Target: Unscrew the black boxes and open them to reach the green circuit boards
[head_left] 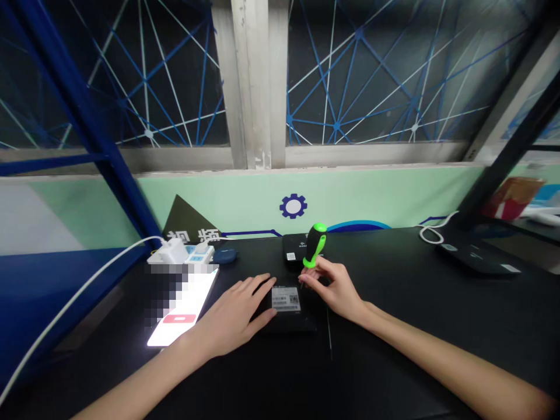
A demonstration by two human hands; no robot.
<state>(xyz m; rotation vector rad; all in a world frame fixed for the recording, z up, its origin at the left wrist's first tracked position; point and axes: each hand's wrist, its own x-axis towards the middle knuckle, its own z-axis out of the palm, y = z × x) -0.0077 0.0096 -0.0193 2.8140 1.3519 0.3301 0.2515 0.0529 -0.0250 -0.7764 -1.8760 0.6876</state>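
A flat black box with a white label [286, 300] lies face down on the black table [394, 326]. My left hand [236, 315] rests flat on its left part, fingers stretched out. My right hand [335, 286] pinches the shaft of a screwdriver with a black and green handle [315, 245]. The tool stands nearly upright, its tip at the box's upper right corner.
A lit phone [184, 309] lies left of the box. Behind it sit a white power strip with a charger [179, 254] and its white cable, a small dark blue case [226, 255] and another black box [294, 252]. A further black device [476, 256] lies far right.
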